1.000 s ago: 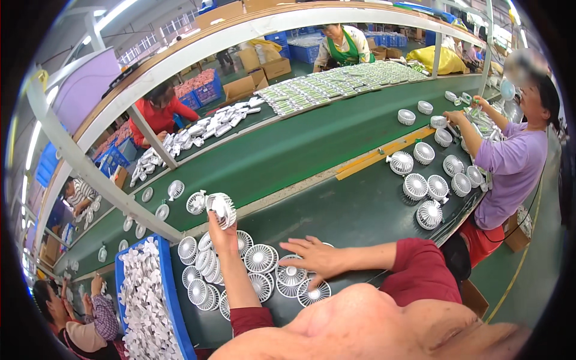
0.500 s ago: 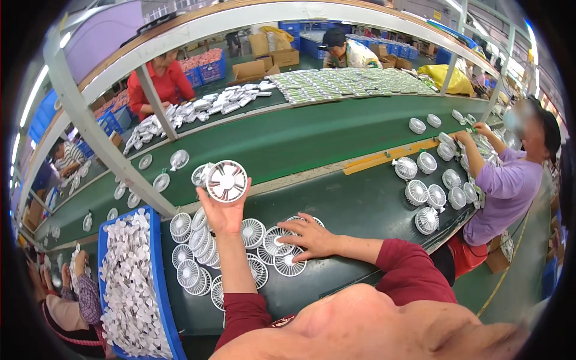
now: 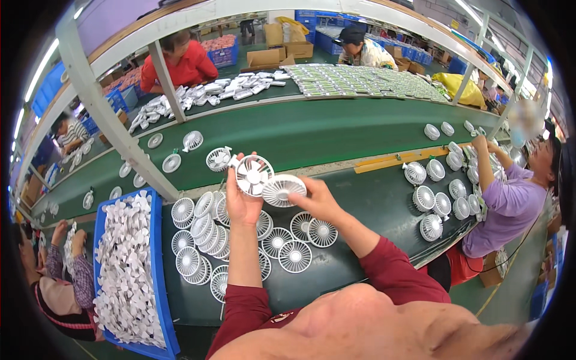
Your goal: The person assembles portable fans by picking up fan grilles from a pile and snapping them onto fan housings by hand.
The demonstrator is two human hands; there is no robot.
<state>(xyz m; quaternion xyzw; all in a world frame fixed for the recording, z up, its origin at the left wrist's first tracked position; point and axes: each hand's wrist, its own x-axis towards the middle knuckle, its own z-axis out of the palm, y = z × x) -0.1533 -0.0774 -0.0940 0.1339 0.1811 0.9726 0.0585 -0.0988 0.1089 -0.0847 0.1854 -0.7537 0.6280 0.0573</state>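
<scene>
One white fan head lay in the left hand, its blades showing, with the fingers holding it by the rim. The right hand grasped a round slotted cover at its edge, tilted and overlapping the right side of the fan head; whether the two parts touched, I could not tell. Both were held above the dark green bench, near its far edge. Below and around the forearms, loose covers were spread and partly stacked on the bench. To the left stood a blue bin full of white blades. Beyond the hands ran a green belt carrying several scattered fan parts. On the right, a person in a purple top worked beside more round fan heads.
</scene>
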